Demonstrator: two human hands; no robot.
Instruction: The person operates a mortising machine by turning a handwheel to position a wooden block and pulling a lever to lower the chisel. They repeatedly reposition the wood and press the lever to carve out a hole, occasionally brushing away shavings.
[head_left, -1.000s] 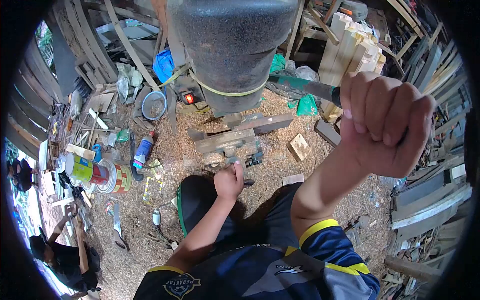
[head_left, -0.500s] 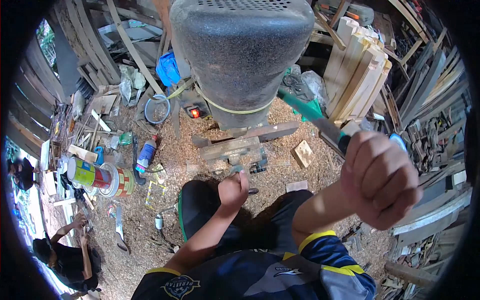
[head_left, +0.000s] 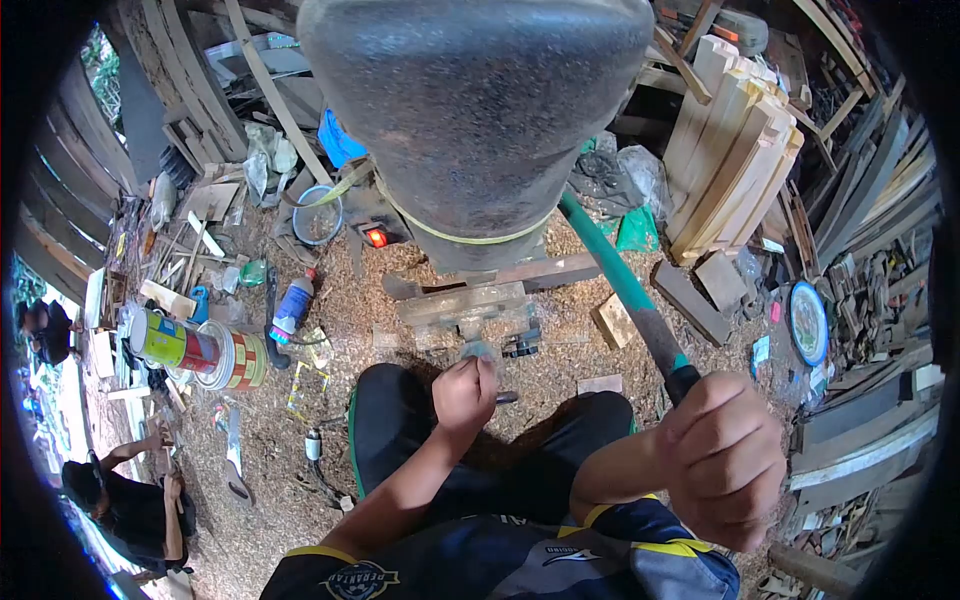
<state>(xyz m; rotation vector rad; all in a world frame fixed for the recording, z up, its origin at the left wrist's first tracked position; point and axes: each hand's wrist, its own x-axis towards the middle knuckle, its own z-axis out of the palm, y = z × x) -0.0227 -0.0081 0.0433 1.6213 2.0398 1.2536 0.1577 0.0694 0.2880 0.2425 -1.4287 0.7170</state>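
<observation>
My right hand (head_left: pixel 725 460) is wrapped round the dark grip of a long green-handled tool (head_left: pixel 630 285), which slants up and left toward the big dark machine housing (head_left: pixel 480 110); the tool's far end is hidden there. My left hand (head_left: pixel 464 395), closed in a fist, is low over the middle, at a small roundish object (head_left: pixel 477 351) whose details are unclear. Just beyond that fist lie a wooden block (head_left: pixel 460 303) and a dark metal piece (head_left: pixel 520 345). A yellowish strap (head_left: pixel 480 238) runs round the base of the housing.
Wood shavings cover the ground (head_left: pixel 400 285). Left are paint cans (head_left: pixel 235 358), a purple bottle (head_left: pixel 292 308) and a handsaw (head_left: pixel 234 450). Another person (head_left: pixel 135 510) works at the lower left; a second person (head_left: pixel 50 330) is above. Cut timber (head_left: pixel 735 150) stands at the right.
My right hand has moved down and slightly left, bringing the green-handled tool lower, with more of it showing. My left hand stays nearly in place. The housing looms larger as the view shifts.
</observation>
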